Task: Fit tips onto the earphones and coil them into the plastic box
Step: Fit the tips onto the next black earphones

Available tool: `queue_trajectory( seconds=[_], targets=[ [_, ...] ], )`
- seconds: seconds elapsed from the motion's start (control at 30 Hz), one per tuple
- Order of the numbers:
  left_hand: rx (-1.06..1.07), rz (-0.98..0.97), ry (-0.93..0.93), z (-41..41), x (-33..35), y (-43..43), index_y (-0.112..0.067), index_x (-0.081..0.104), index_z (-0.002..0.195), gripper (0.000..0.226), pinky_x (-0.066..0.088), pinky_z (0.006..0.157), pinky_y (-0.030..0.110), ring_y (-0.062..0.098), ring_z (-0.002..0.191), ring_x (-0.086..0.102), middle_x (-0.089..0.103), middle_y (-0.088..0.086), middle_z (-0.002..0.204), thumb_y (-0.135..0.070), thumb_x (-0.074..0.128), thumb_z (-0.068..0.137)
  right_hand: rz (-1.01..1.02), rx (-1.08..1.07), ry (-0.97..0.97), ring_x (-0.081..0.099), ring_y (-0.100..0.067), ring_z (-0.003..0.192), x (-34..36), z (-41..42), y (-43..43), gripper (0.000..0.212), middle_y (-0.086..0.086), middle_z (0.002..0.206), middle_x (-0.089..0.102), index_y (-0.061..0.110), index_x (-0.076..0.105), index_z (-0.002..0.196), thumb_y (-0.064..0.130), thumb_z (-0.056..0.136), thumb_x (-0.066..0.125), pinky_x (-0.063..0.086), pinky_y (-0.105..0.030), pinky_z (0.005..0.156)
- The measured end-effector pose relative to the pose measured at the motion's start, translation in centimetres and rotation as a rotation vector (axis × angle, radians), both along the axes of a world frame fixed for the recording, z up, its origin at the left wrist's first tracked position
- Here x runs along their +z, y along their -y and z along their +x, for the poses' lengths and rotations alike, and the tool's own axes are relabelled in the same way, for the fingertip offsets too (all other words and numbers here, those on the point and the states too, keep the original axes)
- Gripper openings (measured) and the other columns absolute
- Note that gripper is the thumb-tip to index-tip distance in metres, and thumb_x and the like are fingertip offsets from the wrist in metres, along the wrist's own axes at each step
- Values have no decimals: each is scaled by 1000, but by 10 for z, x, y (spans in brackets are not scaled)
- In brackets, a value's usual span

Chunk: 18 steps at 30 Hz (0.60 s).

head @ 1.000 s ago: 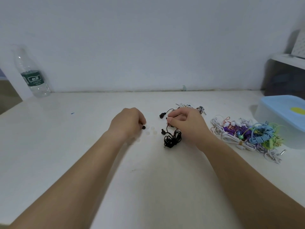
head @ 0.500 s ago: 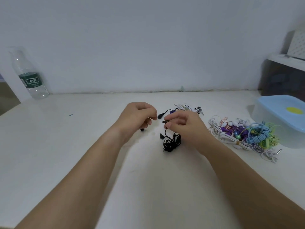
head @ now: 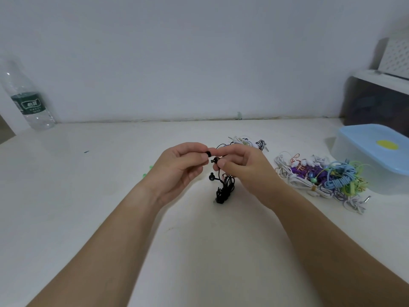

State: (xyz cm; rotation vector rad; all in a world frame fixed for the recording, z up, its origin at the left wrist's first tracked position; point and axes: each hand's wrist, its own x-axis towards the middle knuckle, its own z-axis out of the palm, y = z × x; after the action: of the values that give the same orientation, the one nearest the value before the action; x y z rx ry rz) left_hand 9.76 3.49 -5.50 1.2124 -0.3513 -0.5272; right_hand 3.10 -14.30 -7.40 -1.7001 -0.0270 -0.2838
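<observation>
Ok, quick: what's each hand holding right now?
Left hand: pinching a small black ear tip.
Right hand: pinching one bud of the black earphones, tip not yet on.

A plain indoor work corner, more makeshift hand-assembly station than fitted workshop: a bare white worktop (head: 88, 196) set against an unadorned white wall (head: 199, 52), a water bottle (head: 28, 100) at its far edge, a heap of tangled earphones (head: 321, 176) beside a blue-lidded plastic box (head: 371, 151), a white shelf (head: 376, 77) at right.
</observation>
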Motion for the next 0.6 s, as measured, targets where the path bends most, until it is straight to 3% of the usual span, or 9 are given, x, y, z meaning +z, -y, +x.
queue_trajectory(
  seconds=[0.23,0.4,0.6],
  targets=[
    [31,-60,-107,-2,1,0,-1,70,94,17,58,74,18,18,86,74,75,14,102,11,60,88,82,-37,21,66,-19,83,2,-1,2,12,-11,88,77,8,70,103,4,92,67,52,-30,81],
    [49,-24,-111,-5,0,2,-1,70,92,17,58,69,16,21,87,75,74,11,84,13,60,87,98,-9,24,63,-26,82,2,-3,2,11,-14,88,76,10,71,100,4,92,67,52,-33,81],
    [43,47,-74,-6,-1,2,-6,71,90,18,58,67,16,19,85,74,74,11,85,10,64,86,103,3,20,62,-26,81,2,-3,1,11,-11,86,76,9,71,102,5,93,67,52,-37,83]
  ],
)
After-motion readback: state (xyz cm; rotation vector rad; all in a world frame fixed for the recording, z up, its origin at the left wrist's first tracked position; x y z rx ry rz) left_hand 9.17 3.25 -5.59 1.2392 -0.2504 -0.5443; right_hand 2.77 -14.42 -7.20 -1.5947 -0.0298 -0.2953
